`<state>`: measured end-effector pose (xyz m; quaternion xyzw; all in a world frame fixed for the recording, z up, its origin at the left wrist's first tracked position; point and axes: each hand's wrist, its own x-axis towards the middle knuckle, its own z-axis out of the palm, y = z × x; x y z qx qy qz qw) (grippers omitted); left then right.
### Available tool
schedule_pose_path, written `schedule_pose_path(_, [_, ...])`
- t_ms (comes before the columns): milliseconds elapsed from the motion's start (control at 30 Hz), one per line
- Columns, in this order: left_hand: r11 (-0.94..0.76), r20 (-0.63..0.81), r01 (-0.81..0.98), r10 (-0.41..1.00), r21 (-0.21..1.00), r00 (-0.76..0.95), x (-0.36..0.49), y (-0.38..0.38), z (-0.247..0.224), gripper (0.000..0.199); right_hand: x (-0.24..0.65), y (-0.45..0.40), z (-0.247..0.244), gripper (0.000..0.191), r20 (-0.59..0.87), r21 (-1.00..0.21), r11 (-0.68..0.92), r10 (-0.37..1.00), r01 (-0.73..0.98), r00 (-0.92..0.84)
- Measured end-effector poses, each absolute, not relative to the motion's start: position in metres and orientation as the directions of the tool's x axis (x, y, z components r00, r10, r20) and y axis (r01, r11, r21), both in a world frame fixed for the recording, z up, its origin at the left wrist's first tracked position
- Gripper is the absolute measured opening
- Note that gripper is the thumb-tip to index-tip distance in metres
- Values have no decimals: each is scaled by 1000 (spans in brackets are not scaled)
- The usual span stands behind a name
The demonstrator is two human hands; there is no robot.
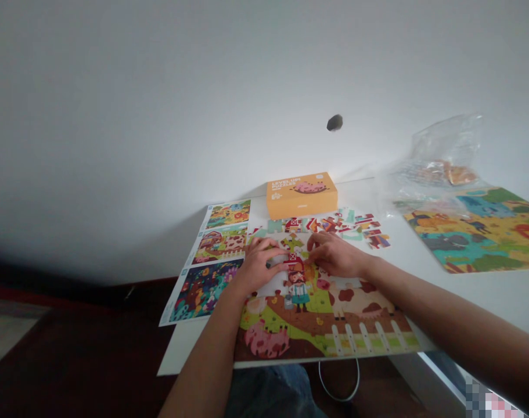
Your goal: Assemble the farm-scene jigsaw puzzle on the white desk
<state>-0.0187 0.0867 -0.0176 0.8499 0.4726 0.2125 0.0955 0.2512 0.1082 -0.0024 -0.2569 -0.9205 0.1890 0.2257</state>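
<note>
**Both hands pressed on farm puzzle, upper edge of assembly**

Hands first: left hand (258,261) lies palm down, fingers loosely curled, on the farm puzzle (320,313); right hand (336,254) rests beside it at 3 o'clock, fingertips bunched on a small piece; whether it is pinched or merely pressed, I cannot tell. White table (486,290) carries everything. Finished puzzle (477,232) lies at 2 o'clock, reference sheet (212,261) at 9 o'clock, plastic bag (442,157) at 1 o'clock, orange box (301,194) at 12 o'clock, loose pieces (355,226) just beyond the hands.

Judgement: pieces appear light, flat, stiff card, bendable at the tabs; best taken by the edges. Hidden: the piece under the fingers, the box lettering, the bag's contents.
</note>
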Motion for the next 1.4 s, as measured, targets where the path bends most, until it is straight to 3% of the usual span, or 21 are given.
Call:
schedule_pose_path(367, [-541,276,758,840,363,467,-17,86,-17,25,251,107,-3,13,315,-453,797,563,400,-764])
schedule_pose_path(867, [-535,290,778,842,330,456,-19,83,-13,16,248,108,-9,18,289,-439,788,579,432,-762])
schedule_pose_path(1267, [-579,309,753,812,313,495,-10,77,-9,12,250,108,-5,45,239,-406,778,597,480,-766])
schedule_pose_path(1400, [-598,251,730,801,330,543,-8,75,-8,25,250,109,-4,45,244,-424,806,540,413,-805])
